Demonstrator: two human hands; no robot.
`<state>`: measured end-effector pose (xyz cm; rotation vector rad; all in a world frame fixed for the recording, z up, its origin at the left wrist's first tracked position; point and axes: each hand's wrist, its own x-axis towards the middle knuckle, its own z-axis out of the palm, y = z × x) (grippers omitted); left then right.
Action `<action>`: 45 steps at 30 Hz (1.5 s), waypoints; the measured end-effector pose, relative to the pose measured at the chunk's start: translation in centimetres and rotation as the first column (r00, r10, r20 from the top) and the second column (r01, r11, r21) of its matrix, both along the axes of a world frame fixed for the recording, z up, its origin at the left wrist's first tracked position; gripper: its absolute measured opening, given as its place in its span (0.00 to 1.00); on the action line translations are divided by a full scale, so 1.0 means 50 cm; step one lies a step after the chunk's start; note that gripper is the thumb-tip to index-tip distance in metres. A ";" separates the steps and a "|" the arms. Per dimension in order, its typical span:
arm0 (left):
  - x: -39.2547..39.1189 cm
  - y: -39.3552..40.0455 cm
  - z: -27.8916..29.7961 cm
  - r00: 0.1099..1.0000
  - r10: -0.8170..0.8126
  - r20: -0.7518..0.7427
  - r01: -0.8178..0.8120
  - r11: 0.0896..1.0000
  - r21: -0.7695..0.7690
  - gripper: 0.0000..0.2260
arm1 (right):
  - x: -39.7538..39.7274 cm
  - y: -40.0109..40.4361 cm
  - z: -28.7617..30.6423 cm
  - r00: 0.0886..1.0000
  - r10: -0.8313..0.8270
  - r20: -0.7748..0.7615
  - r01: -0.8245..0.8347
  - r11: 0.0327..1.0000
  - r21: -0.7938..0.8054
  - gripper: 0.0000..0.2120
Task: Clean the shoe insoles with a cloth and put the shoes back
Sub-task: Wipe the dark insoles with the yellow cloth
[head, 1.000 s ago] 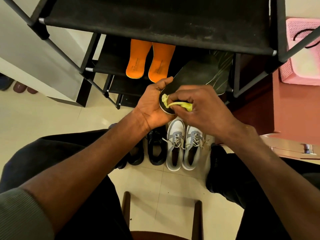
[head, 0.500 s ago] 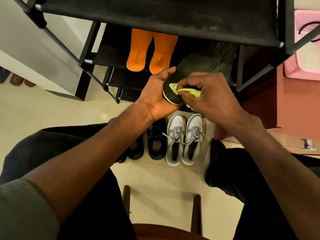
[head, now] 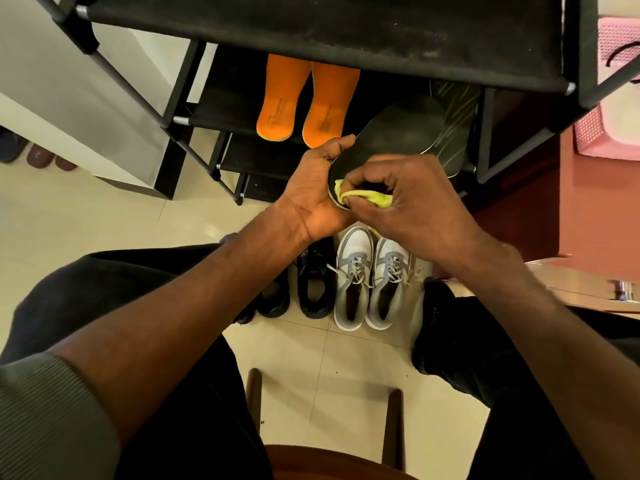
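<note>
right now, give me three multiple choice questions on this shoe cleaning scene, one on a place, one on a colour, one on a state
1. Where do the orange insoles lie?
A. on a shelf of the black shoe rack
B. inside the grey and white sneakers
C. on the person's lap

2. What colour is the cloth?
A. red
B. yellow-green
C. white

3. What is the left hand doing?
A. hanging idle
B. tying a lace
C. gripping the heel end of the dark insole

Answers:
1. A, they rest side by side on a middle shelf, under the top one.
2. B, yellow-green fabric shows between the fingers of the right hand.
3. C, its thumb and palm wrap the insole's near end while the right hand presses the cloth on it.
</note>
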<state>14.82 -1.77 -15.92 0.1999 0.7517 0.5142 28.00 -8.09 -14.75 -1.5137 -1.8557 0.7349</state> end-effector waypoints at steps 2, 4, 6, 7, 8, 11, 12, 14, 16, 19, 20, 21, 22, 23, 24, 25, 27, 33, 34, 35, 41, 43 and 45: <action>0.000 0.000 0.000 1.000 -0.017 0.004 0.017 1.000 -0.007 0.23 | -0.028 0.003 -0.001 0.992 -0.098 -0.082 0.102 0.994 0.048 0.05; -0.002 -0.001 0.002 0.999 -0.017 0.038 0.016 0.999 0.028 0.29 | -0.049 0.009 -0.002 0.985 -0.137 -0.108 0.147 0.985 0.093 0.04; -0.006 0.004 0.001 0.998 -0.026 0.057 0.024 0.999 0.037 0.30 | -0.042 0.015 0.001 0.995 -0.080 -0.052 0.085 0.990 0.115 0.04; -0.009 0.006 0.000 0.998 -0.037 0.056 0.035 0.999 0.032 0.29 | -0.032 0.015 0.004 0.999 -0.028 -0.015 0.030 0.995 0.096 0.05; -0.011 0.009 -0.003 0.997 -0.042 0.057 0.040 0.999 0.029 0.26 | -0.019 0.013 0.006 1.000 0.022 0.019 -0.023 0.998 0.061 0.07; -0.013 0.009 -0.014 0.997 -0.027 0.070 0.025 0.999 0.024 0.18 | 0.019 0.004 0.005 0.992 0.084 0.098 -0.083 0.996 -0.017 0.08; -0.012 0.008 -0.017 0.996 -0.027 0.082 0.025 1.000 0.018 0.18 | 0.029 0.004 0.002 0.990 0.064 0.125 -0.061 0.998 -0.027 0.08; -0.011 0.009 -0.027 0.995 -0.040 0.092 0.037 0.999 0.032 0.17 | 0.047 0.014 -0.009 0.976 -0.026 0.218 0.032 0.999 -0.025 0.08; -0.007 0.010 -0.035 0.998 -0.047 0.045 0.044 0.997 0.065 0.15 | 0.061 0.028 -0.015 0.956 -0.147 0.254 0.165 0.985 -0.048 0.09; -0.006 0.013 -0.042 0.999 -0.043 0.004 0.043 0.994 0.097 0.15 | 0.049 0.035 -0.015 0.955 -0.244 0.171 0.262 0.961 -0.092 0.07; -0.008 0.012 -0.040 0.999 -0.047 0.011 0.046 0.995 0.093 0.17 | 0.032 0.031 -0.015 0.961 -0.242 0.137 0.257 0.960 -0.106 0.08; -0.010 0.011 -0.038 0.999 -0.042 0.002 0.042 0.996 0.079 0.18 | 0.011 0.024 -0.015 0.967 -0.240 0.084 0.248 0.961 -0.120 0.08; -0.012 0.012 -0.037 0.999 -0.032 -0.014 0.033 0.998 0.059 0.19 | -0.012 0.016 -0.014 0.970 -0.243 0.003 0.241 0.962 -0.131 0.07; -0.015 0.014 -0.040 0.999 -0.030 -0.016 0.031 0.999 0.041 0.20 | -0.032 0.009 -0.013 0.964 -0.248 -0.097 0.233 0.962 -0.140 0.07; -0.018 0.016 -0.042 1.000 -0.030 -0.007 0.030 0.999 0.028 0.21 | -0.046 0.002 -0.014 0.952 -0.247 -0.180 0.225 0.965 -0.137 0.06; -0.020 0.017 -0.041 1.000 -0.028 -0.007 0.028 0.999 0.030 0.22 | -0.056 -0.003 -0.014 0.946 -0.231 -0.227 0.209 0.971 -0.116 0.06; -0.024 0.019 -0.042 1.000 -0.015 -0.013 0.016 1.000 0.024 0.24 | -0.056 -0.006 -0.015 0.967 -0.152 -0.205 0.146 0.988 -0.044 0.07; -0.009 0.022 -0.036 1.000 -0.009 -0.008 0.010 0.996 0.083 0.20 | 0.044 0.029 -0.046 0.953 -0.130 0.274 0.112 0.990 0.081 0.08; -0.008 0.021 -0.040 0.999 -0.021 -0.033 0.024 0.994 0.102 0.19 | 0.060 0.037 -0.049 0.930 -0.171 0.326 0.157 0.985 0.070 0.08; -0.006 0.019 -0.044 0.997 -0.038 -0.064 0.046 0.991 0.126 0.19 | 0.075 0.042 -0.049 0.904 -0.216 0.370 0.209 0.976 0.058 0.08; -0.013 0.011 -0.028 0.995 -0.089 -0.050 0.096 0.982 0.165 0.19 | 0.044 0.033 -0.025 0.924 -0.381 0.039 0.382 0.924 -0.029 0.09; -0.014 0.011 -0.019 0.998 -0.056 -0.030 0.058 0.994 0.098 0.17 | -0.009 0.010 -0.017 0.955 -0.290 -0.066 0.289 0.957 -0.027 0.09; -0.018 0.013 -0.016 0.999 -0.031 -0.015 0.032 0.997 0.069 0.21 | -0.048 -0.008 -0.014 0.958 -0.204 -0.201 0.201 0.979 -0.035 0.08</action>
